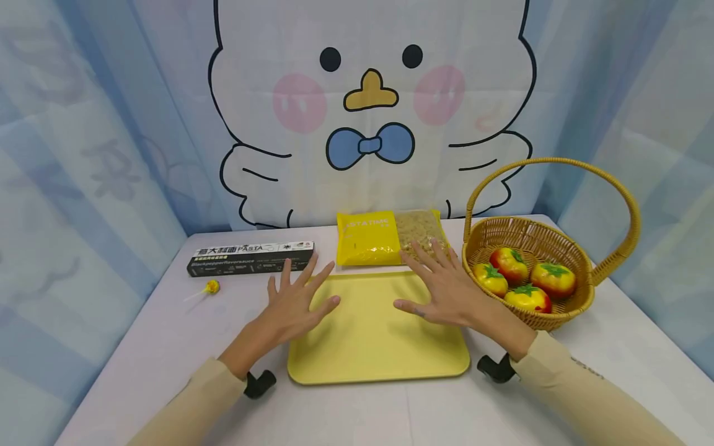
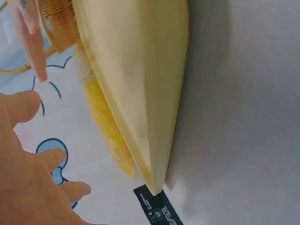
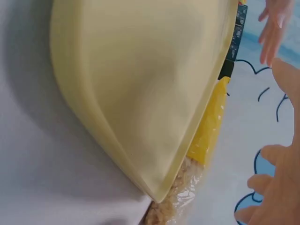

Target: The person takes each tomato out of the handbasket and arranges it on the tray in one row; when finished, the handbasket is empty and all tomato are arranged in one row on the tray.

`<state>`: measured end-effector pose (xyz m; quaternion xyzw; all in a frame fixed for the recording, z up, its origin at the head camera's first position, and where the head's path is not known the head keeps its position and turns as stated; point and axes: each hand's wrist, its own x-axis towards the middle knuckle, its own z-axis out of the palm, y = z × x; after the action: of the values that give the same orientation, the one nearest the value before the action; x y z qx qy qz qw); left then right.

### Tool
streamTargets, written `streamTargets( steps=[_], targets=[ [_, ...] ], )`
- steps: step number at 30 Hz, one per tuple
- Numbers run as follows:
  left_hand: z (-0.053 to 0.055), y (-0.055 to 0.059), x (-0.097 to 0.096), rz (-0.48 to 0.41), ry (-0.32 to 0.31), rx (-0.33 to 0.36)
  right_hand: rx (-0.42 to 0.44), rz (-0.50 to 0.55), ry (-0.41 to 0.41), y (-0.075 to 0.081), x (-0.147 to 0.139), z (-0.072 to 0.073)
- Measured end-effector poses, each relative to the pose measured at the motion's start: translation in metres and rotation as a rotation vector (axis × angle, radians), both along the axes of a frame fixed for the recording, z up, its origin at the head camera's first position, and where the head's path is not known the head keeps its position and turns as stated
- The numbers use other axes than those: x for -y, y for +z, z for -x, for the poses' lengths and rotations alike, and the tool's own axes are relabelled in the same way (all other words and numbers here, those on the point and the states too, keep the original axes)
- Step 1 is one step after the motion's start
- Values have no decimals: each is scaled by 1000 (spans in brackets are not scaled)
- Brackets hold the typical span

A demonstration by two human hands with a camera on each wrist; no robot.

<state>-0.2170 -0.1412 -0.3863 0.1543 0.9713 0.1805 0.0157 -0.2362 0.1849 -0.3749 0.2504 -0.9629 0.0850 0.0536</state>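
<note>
Left hand [image 1: 298, 306] and right hand [image 1: 449, 297] hover about tray [image 1: 379, 347], fingers spread, holding nothing; the right's outward sweep could jostle basket [image 1: 530, 232] at tray's two o'clock.

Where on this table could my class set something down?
Bare room: inside the yellow tray; on the white tabletop left of the tray, nearer than the lollipop; and along the tray's near edge. Crowded: behind the tray, by the pasta bag, and at its back-right corner, beside the basket.
</note>
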Motion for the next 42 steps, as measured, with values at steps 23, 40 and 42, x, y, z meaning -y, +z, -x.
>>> streamTargets(
  steps=[23,40,42],
  targets=[
    [-16,-2,27,18,-2,17,38,69,-13,19,-24,0],
    [-21,-8,40,-62,-27,90,83,128,-52,37,-52,1],
    [-21,-9,40,-61,-30,86,85,133,-56,38,-55,0]
  ],
)
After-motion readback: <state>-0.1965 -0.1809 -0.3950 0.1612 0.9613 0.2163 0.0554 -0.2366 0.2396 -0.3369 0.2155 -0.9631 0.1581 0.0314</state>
